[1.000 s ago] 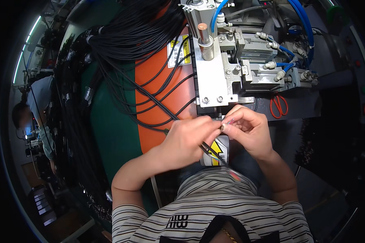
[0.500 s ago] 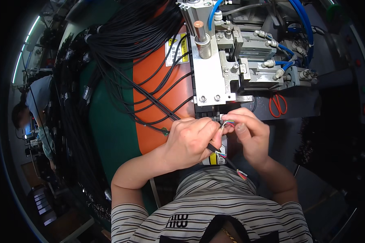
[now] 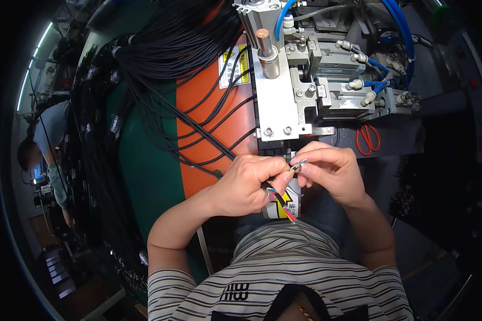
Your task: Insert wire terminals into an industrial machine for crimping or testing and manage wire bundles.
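Note:
My left hand (image 3: 250, 183) is closed around black cables (image 3: 217, 143) that run in from the upper left. Thin coloured wires (image 3: 300, 165) come out of a cable end at its fingertips. My right hand (image 3: 334, 172) pinches these wires between thumb and forefinger, close to the left fingertips. Below my left hand hang more stripped cable ends (image 3: 289, 214), with red, yellow and other strands fanned out. Both hands are just in front of the metal machine (image 3: 281, 115). How many cables the left palm holds is hidden.
A large bundle of black cables (image 3: 182, 48) lies on the orange and green surface (image 3: 215, 101) at the left. Red-handled scissors (image 3: 367, 140) lie right of the machine. Blue air hoses (image 3: 405, 37) curve at the upper right. Another person (image 3: 53, 134) is at the far left.
My right fingers have closed onto the coloured wires, and my left fingertips have shifted slightly. The loose cable ends below have swung left and turned downward.

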Action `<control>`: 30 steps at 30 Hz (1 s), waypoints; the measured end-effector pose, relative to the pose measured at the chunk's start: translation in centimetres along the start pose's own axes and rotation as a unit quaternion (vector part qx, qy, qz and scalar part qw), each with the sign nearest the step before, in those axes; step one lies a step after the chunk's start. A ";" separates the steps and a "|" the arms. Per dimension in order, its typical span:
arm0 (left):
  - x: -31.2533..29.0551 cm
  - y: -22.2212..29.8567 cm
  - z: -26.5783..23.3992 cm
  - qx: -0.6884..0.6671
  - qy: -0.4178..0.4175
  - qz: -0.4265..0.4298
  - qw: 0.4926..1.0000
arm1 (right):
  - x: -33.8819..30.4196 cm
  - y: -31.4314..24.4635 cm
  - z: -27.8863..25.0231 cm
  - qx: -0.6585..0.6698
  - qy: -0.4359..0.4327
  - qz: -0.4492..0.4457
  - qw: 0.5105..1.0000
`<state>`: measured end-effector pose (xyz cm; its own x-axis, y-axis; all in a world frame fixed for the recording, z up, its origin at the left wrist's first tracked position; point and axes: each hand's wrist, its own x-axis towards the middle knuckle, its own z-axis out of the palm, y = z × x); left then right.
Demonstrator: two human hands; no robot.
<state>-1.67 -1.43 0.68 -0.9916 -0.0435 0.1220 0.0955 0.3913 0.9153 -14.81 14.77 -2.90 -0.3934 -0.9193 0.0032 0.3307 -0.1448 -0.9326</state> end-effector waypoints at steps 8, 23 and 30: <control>-0.9 0.6 1.1 0.224 0.021 -0.018 0.974 | 0.3 -1.9 1.0 -0.456 0.026 -0.148 0.877; -1.1 -0.1 1.1 0.368 0.044 0.081 0.925 | 0.5 -0.8 0.9 -0.570 0.041 -0.152 0.806; -0.6 0.7 0.9 0.433 -0.001 0.123 0.893 | 0.6 -1.3 1.6 -0.631 0.039 -0.150 0.760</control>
<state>-1.10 -0.30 0.94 -0.9504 0.1432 0.2761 0.2078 0.9529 0.2208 -14.12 13.82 -1.08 -0.3557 -0.8824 0.3081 -0.8502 0.1686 -0.4987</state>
